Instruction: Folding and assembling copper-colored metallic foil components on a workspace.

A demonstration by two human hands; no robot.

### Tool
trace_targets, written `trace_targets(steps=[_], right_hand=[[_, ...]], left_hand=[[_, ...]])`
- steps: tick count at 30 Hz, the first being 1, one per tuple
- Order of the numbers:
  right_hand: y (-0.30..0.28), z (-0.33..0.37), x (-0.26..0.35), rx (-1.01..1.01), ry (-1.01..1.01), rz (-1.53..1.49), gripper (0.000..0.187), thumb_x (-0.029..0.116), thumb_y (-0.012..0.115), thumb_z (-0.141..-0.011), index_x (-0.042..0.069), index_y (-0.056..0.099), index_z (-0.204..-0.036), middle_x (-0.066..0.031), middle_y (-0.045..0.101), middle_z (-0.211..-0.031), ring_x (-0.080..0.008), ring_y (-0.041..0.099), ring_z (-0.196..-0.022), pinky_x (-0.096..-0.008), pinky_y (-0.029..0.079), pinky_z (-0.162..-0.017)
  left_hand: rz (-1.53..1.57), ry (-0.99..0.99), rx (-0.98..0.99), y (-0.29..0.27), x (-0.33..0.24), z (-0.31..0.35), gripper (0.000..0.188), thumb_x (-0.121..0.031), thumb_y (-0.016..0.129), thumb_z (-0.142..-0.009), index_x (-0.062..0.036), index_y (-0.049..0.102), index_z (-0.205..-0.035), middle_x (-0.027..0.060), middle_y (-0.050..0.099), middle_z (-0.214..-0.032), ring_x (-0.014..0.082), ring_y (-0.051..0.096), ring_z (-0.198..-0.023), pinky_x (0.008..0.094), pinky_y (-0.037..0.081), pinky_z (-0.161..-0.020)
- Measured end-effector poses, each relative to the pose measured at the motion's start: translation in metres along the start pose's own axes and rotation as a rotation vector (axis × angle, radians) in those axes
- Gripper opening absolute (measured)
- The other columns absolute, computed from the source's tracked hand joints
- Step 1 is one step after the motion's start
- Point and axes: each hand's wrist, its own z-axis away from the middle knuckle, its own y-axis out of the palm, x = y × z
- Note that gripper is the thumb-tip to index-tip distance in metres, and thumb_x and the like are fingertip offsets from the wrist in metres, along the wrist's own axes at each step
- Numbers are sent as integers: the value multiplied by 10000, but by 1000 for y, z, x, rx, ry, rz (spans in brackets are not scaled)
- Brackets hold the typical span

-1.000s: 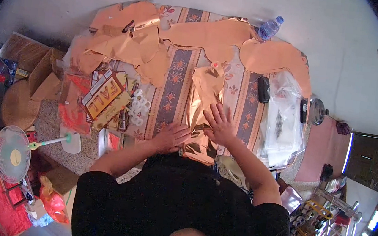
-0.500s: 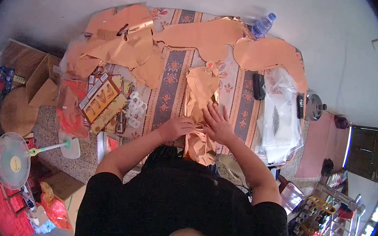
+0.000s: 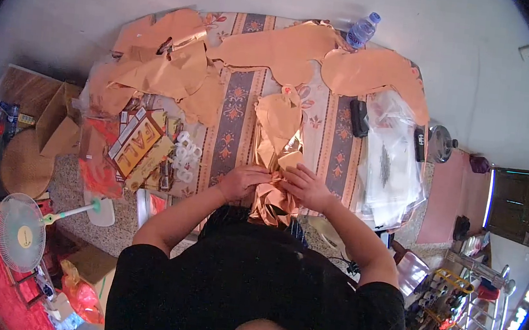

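Note:
A crinkled copper-coloured foil balloon lies lengthwise in front of me, its near end bunched up and hanging over the table's edge towards my lap. At its left edge my left hand is closed, fingers together on the foil. On the right side my right hand grips the folded foil, fingers bent over it. The thumbs are mostly hidden. A small red spot marks the balloon's far tip. Beyond it, more flat foil balloons stretch across the back of the patterned tablecloth.
To the left lie printed cards, white ribbon rolls and red plastic packets. Clear plastic bags and a black case are on the right. A water bottle stands at the back. A fan is lower left.
My right hand has gone from lying flat on the foil to gripping it nearer to me. The foil between my hands is more bunched, and the balloon has shifted slightly towards me.

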Motion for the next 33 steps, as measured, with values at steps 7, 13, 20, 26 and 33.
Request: trace_targets(steps=[7,13,20,26,33], right_hand=[[-14,-17,-16,-17,127,-283,273,75,687,-683,76,652,-954,-61,659,-978,-202,623,-1001,-391,482,-904],[2,-30,-52,-133,584,-919,244,159,683,-790,26,652,-991,-134,672,-906,-222,648,-874,-338,490,-771],[13,-50,-64,-88,1036,-769,268,287,658,-826,20,689,-826,-25,621,-640,-77,562,-601,-262,434,-539],[21,-52,-64,-51,1089,-733,240,250,658,-789,12,670,-811,-39,631,-623,-100,579,-549,-286,445,-515],[14,-55,-56,-28,1119,-649,251,252,672,-787,3,665,-824,-47,636,-629,-98,592,-544,-282,469,-510]], left_hand=[[150,-409,174,-7,5,-10,341,4,561,-731,-56,657,-1053,143,658,-1046,324,609,-1021,366,489,-876],[614,-461,-133,9,59,-22,237,-204,586,-915,-34,638,-1071,12,618,-1030,113,568,-896,266,480,-746],[541,-942,-19,-15,29,-35,238,-232,627,-881,4,663,-896,-15,598,-723,63,514,-648,252,428,-575],[608,-908,-176,-2,37,-32,239,-205,655,-844,19,661,-926,30,653,-785,74,572,-682,246,462,-607],[645,-900,-139,-1,35,-29,339,-124,663,-822,21,576,-1116,85,675,-934,112,618,-797,261,489,-677]])
